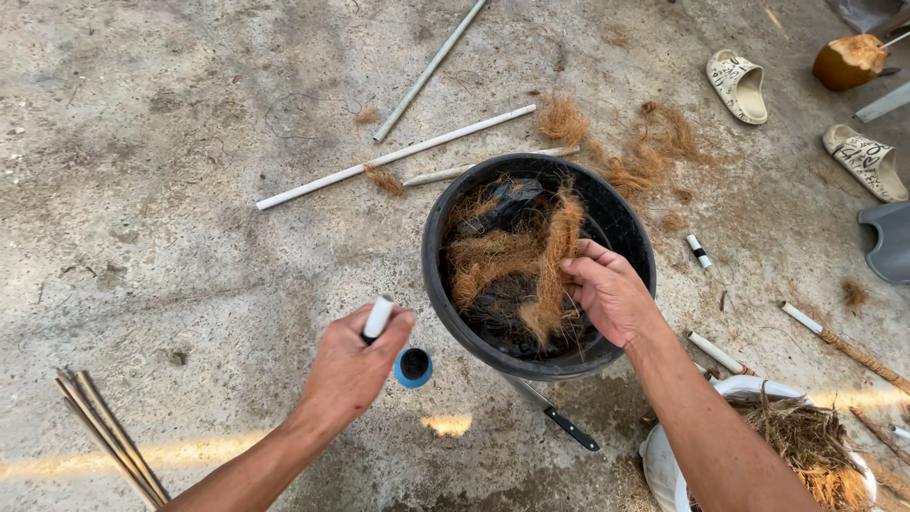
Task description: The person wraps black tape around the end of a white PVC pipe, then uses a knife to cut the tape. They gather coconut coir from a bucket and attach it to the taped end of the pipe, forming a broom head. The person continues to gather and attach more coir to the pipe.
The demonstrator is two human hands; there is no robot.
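Head view, from left to right: a bundle of thin sticks [109, 436] lies at the lower left on the concrete floor [171, 190]. Next, the left hand [355, 365] is held above the floor with its fingers curled closed around a small white tube [377, 318], of which only the top shows. Just beside it a small blue-rimmed cap [413, 367] rests on the floor. Two white pipes [398, 156] lie farther back.

In the middle a black bucket [626, 237] stands upright, partly filled with brown coir fibre [517, 261] over a dark lining. The right hand [609, 294] is reached over the rim, and a hank of fibre is pinched between its bent fingers, inside the bucket. A black-handled knife [559, 417] lies on the floor, its blade running under the bucket's near side.

At the right a white basin [659, 465] of fibre, loose tufts and two sandals [739, 87] are seen.

The step in hand appears to be the arranging of fibre in the bucket. Judged from this, a steady grip on the hank is called for, with the tube kept clear.
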